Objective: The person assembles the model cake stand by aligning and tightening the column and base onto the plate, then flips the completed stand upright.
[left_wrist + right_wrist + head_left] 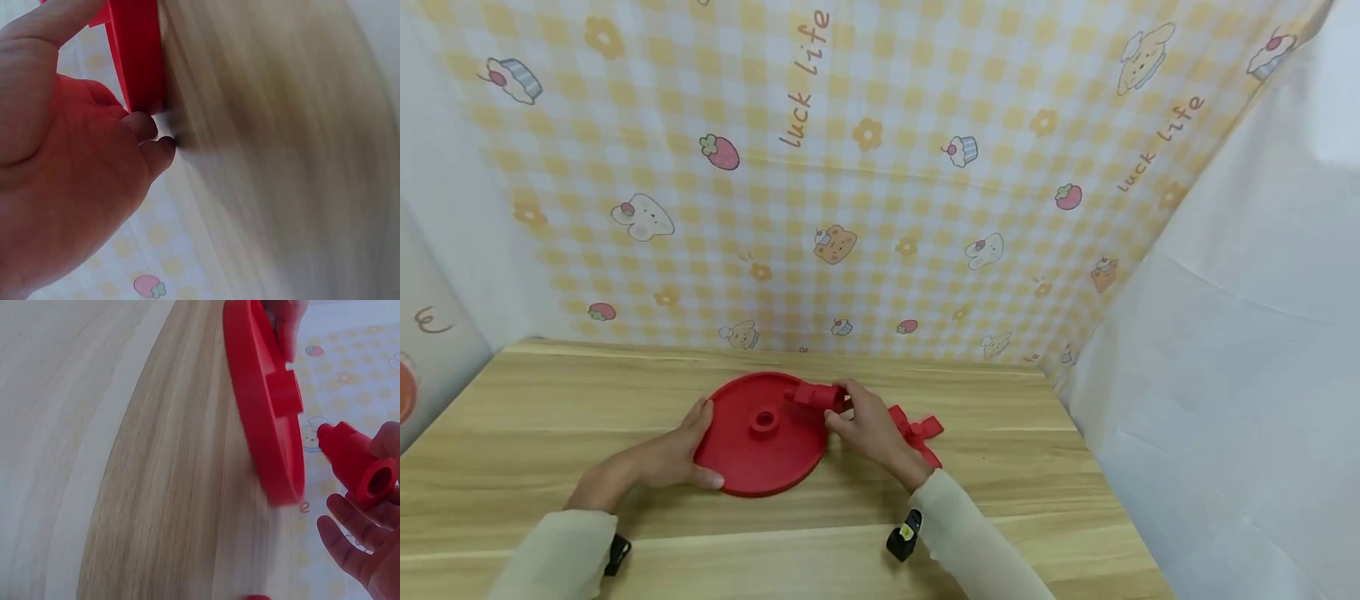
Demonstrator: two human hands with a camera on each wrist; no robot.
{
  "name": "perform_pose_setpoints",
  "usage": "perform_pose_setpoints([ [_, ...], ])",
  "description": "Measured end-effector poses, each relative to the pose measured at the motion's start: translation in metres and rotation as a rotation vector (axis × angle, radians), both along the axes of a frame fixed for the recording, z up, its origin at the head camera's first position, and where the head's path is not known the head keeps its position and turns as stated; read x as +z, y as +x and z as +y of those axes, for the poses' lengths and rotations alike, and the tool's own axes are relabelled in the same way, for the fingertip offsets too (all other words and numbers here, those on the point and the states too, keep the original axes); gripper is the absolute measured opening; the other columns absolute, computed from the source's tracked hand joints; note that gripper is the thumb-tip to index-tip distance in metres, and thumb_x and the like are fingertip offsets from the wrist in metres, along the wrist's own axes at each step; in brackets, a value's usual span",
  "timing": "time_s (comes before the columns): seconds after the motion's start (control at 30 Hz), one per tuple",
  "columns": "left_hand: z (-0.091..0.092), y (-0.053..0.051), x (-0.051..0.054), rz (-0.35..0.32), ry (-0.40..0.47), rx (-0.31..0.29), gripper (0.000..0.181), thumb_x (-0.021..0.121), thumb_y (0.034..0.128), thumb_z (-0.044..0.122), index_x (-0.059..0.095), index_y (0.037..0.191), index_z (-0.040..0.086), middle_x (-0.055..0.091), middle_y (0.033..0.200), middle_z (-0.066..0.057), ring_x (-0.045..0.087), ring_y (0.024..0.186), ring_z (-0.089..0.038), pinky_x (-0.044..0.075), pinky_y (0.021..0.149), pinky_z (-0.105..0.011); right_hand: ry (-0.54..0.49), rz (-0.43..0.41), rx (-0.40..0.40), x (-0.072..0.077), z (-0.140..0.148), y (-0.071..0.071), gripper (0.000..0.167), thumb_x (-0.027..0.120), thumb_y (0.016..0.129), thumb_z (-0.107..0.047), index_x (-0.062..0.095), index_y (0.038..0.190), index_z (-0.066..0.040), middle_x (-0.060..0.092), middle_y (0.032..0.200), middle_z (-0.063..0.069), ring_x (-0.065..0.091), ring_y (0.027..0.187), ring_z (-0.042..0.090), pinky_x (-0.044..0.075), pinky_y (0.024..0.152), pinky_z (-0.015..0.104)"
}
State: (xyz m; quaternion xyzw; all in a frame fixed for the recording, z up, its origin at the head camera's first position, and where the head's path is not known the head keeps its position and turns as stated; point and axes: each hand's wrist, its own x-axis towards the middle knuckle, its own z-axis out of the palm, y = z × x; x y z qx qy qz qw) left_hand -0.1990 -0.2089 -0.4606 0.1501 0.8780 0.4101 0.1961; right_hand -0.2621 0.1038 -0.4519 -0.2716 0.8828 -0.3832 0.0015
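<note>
A round red disc (741, 462) with a raised rim and a short hollow hub (764, 423) at its centre lies in front of me over the table. My left hand (672, 457) grips its left edge, thumb at the near side. In the left wrist view, fingertips (164, 153) reach around the disc's rim (139, 56). Between thumb and fingers, my right hand (871, 427) holds a red hollow cylindrical piece (359, 464) with a narrower stepped end. It is above the disc's right part, the narrow end pointing left toward the hub.
A red piece with several flat arms (917, 430) lies on the wooden table (1000, 500), just right of my right hand and partly behind its wrist. A yellow-checked cloth backdrop (880, 208) stands along the table's far edge, a white sheet (1225, 375) on the right.
</note>
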Motion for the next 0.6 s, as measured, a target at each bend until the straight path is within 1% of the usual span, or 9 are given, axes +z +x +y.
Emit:
perform_pose_setpoints([
  [0.07, 0.005, 0.0, 0.0, 0.016, -0.016, -0.005, 0.123, 0.083, 0.0788, 0.03, -0.005, 0.148, -0.019, -0.013, 0.154, -0.042, -0.005, 0.142, -0.06, 0.012, 0.111, -0.073, -0.022, -0.015, 0.002, 0.001, -0.001, 0.002, 0.043, 0.061, 0.096, -0.018, 0.053, 0.135, -0.002, 0.066, 0.116, 0.008, 0.067, 0.096, 0.017, 0.055, 0.072, 0.018],
  [0.17, 0.012, 0.0, 0.001, 0.039, -0.065, 0.0, 0.121, 0.084, 0.0778, 0.033, 0.001, 0.151, -0.015, -0.007, 0.155, -0.041, 0.0, 0.141, -0.061, 0.018, 0.109, -0.074, -0.036, -0.026, -0.004, 0.002, -0.003, 0.003, 0.044, 0.061, 0.097, -0.02, 0.053, 0.136, -0.002, 0.066, 0.116, 0.007, 0.066, 0.097, 0.018, 0.055, 0.074, 0.018],
  [0.23, 0.015, -0.001, 0.001, 0.053, -0.101, 0.005, 0.12, 0.084, 0.0769, 0.036, 0.005, 0.152, -0.014, -0.004, 0.156, -0.041, 0.003, 0.14, -0.062, 0.019, 0.108, -0.075, -0.04, -0.029, -0.007, 0.004, -0.004, 0.003, 0.045, 0.06, 0.097, -0.021, 0.053, 0.137, -0.002, 0.066, 0.116, 0.006, 0.065, 0.098, 0.019, 0.055, 0.074, 0.019],
  [0.37, 0.019, -0.002, 0.001, 0.078, -0.142, 0.004, 0.119, 0.084, 0.0768, 0.038, 0.008, 0.152, -0.015, -0.002, 0.156, -0.041, 0.001, 0.139, -0.065, 0.012, 0.107, -0.078, -0.036, -0.027, -0.008, 0.008, -0.007, 0.003, 0.045, 0.06, 0.097, -0.023, 0.054, 0.138, -0.005, 0.067, 0.117, 0.005, 0.064, 0.099, 0.019, 0.054, 0.074, 0.019],
  [0.47, 0.02, -0.002, 0.001, 0.088, -0.144, -0.002, 0.119, 0.084, 0.0769, 0.037, 0.007, 0.15, -0.017, -0.002, 0.155, -0.043, -0.001, 0.138, -0.067, 0.008, 0.107, -0.079, -0.022, -0.02, -0.011, 0.012, -0.01, 0.004, 0.045, 0.061, 0.097, -0.026, 0.054, 0.139, -0.008, 0.067, 0.118, 0.004, 0.063, 0.099, 0.016, 0.054, 0.074, 0.019],
  [0.6, 0.021, 0.0, 0.002, 0.089, -0.132, 0.006, 0.119, 0.085, 0.0761, 0.035, 0.009, 0.149, -0.02, -0.001, 0.155, -0.043, 0.0, 0.138, -0.066, 0.008, 0.107, -0.078, 0.002, -0.002, -0.006, 0.016, -0.013, 0.005, 0.047, 0.06, 0.098, -0.029, 0.053, 0.14, -0.01, 0.066, 0.119, 0.002, 0.061, 0.098, 0.014, 0.054, 0.076, 0.02],
])
